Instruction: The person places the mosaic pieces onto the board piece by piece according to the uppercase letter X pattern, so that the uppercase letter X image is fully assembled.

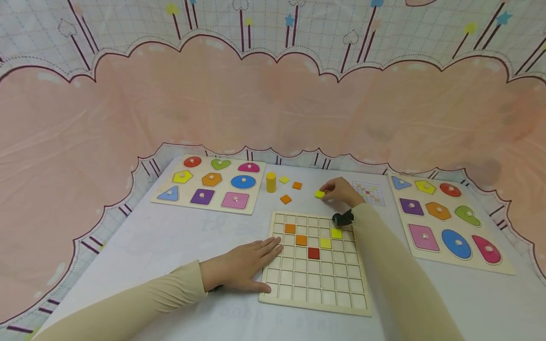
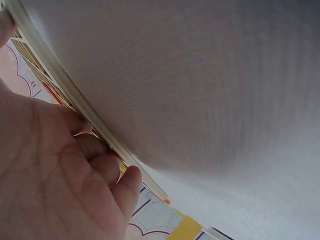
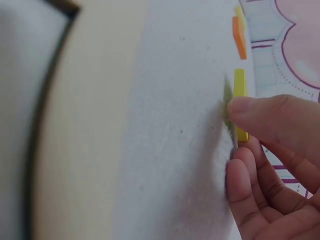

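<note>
The right hand (image 1: pixel 339 189) pinches a yellow tile (image 1: pixel 319 194) at its fingertips on the table (image 1: pixel 170 237), just beyond the grid board (image 1: pixel 315 284). The left hand (image 1: pixel 243 267) lies flat, fingers straight against the board's near edge, seemingly steadying it.

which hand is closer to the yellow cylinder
The right hand. It is off to the right of the yellow cylinder, pinching a yellow tile on the table. The left hand lies flat much nearer the person, on the left edge of the grid board.
</note>
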`<state>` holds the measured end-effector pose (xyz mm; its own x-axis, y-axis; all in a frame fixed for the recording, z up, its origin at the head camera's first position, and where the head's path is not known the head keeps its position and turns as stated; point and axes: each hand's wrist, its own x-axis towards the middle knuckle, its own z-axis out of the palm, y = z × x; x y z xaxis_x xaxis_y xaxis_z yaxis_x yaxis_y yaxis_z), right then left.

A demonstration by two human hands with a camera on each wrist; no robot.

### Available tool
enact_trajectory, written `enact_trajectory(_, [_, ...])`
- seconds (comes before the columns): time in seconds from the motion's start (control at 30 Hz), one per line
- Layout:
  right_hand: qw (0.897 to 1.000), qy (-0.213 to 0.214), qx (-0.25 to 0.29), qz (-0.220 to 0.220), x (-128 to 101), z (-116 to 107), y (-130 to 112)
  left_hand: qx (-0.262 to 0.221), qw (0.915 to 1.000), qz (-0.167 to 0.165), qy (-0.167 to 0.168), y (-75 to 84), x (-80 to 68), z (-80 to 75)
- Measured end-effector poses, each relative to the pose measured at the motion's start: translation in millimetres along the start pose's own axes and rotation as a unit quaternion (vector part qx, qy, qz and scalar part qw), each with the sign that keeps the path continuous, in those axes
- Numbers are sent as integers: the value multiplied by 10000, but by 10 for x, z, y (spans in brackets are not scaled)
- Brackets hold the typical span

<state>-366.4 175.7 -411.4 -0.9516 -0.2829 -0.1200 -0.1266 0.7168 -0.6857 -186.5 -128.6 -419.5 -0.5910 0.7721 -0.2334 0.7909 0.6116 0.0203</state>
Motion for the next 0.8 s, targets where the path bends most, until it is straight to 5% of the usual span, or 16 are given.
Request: enact_trajectory(0.8, [9872, -834, 407, -1301, -987, 244, -337, -143, 9999, -78, -55, -9, 17, 4])
